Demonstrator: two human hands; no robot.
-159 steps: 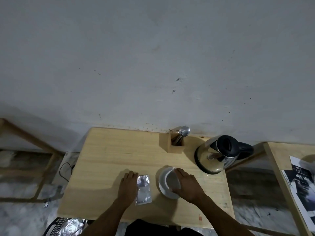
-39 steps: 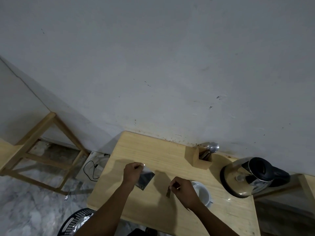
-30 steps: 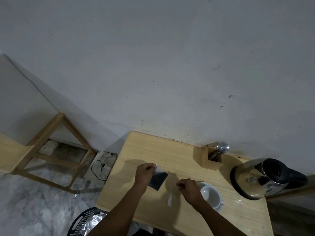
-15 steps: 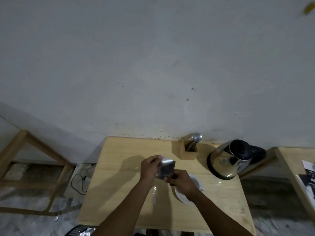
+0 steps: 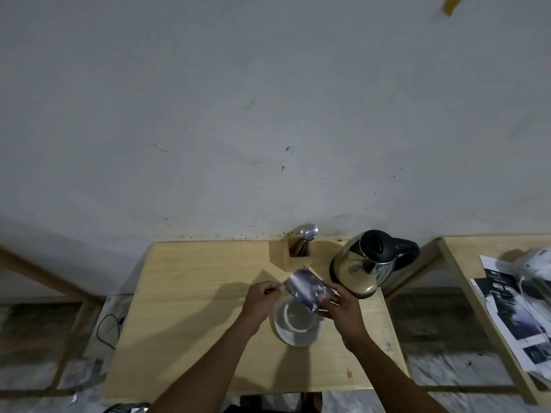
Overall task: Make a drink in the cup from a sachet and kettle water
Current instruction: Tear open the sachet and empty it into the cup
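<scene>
**Silver sachet held over the white cup**

A white ceramic cup (image 5: 299,315) is sitting on a round white saucer (image 5: 298,337) on the pale wooden table (image 5: 190,308); what shows of its inside is looking white, and whether anything is lying in it cannot be told. Toward the wall, a small open wooden box (image 5: 288,257) is standing upright with metal utensils in it — the rounded steel spoon bowl (image 5: 309,233) is poking out above its rim. Just to the right of the box, a polished steel kettle with a black lid and handle (image 5: 366,263) is standing with its lid shut.

A shiny silver foil sachet (image 5: 307,288) is hanging tilted in the air directly above the far rim of the cup, between the 2 hands. The left hand (image 5: 261,301) is pinching the sachet's upper left corner between thumb and fingertips, the other fingers curled in. The right hand (image 5: 340,308) is gripping the sachet's lower right end — its fingers are wrapping around the foil just over the cup's right edge. Both forearms are reaching in from the near edge of the table.

On a second wooden table (image 5: 465,281) at the right, printed papers (image 5: 512,311) are lying spread.
</scene>
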